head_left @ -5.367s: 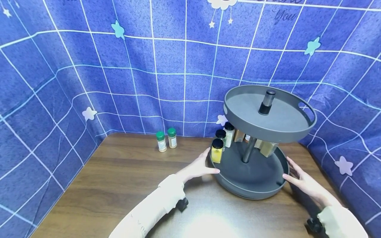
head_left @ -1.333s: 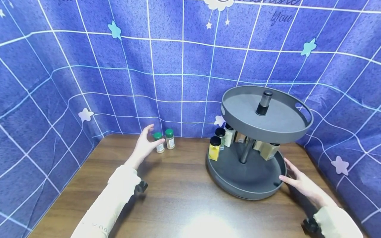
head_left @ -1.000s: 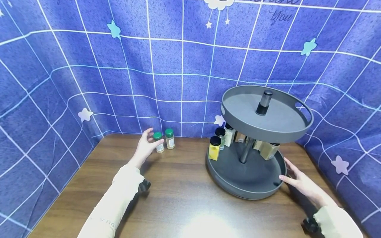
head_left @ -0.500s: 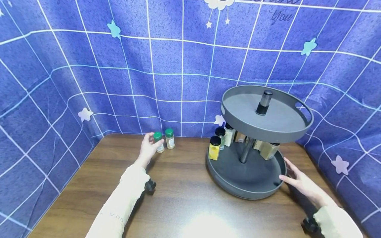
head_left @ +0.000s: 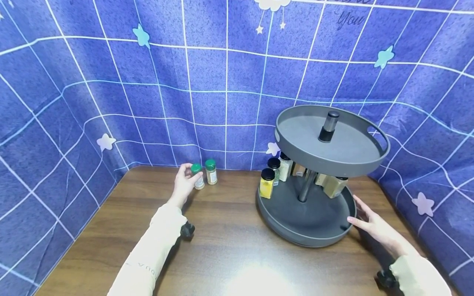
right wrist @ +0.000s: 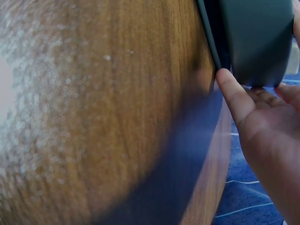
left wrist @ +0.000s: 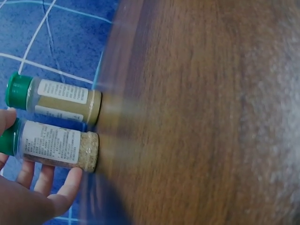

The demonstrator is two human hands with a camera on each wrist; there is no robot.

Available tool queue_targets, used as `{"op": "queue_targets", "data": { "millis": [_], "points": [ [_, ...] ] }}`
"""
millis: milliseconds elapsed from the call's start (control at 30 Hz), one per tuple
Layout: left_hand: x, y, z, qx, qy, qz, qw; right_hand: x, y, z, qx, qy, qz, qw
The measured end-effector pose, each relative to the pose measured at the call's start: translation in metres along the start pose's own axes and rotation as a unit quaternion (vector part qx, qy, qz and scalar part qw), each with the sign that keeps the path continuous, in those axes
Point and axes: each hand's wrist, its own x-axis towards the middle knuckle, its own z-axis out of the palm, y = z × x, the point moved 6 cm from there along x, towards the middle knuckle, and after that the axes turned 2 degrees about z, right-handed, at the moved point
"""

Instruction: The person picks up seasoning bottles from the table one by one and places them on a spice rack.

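Observation:
My left hand (head_left: pixel 184 184) holds a small spice jar (left wrist: pixel 56 145) with a green lid, label and coarse tan contents. Its thumb lies at the lid and the fingers lie along the jar's side. Beside it stands a second green-lidded spice jar (head_left: pixel 211 172), filled with fine tan powder. At the right, my right hand (head_left: pixel 377 228) grips the lower tray's rim on a dark grey two-tier turntable (head_left: pixel 307 224). In the right wrist view, fingertips touch the tray's outer wall (right wrist: pixel 258 42) and its base; the thumb is mostly cut off.
On the lower tier stand several black-lidded jars, including a yellow one (head_left: pixel 266 185), a green one (head_left: pixel 274 167) and a tan one (head_left: pixel 334 188). The upper tier (head_left: pixel 348 148) overhangs them. A blue checked cloth (head_left: pixel 207 107) hangs behind the wooden table (head_left: pixel 222 230).
My left hand has left the turntable, reached across to the left-hand green-lidded spice jar and closed its fingers round it. The right hand stays at the lower tray's rim.

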Motion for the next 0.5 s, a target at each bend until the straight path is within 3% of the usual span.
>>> {"op": "queue_targets", "data": {
  "millis": [500],
  "points": [
    [-0.010,0.020,-0.002,0.022,0.000,-0.022,0.9995,-0.001,0.000,0.000,-0.006,0.004,-0.001,1.000]
  ]
}}
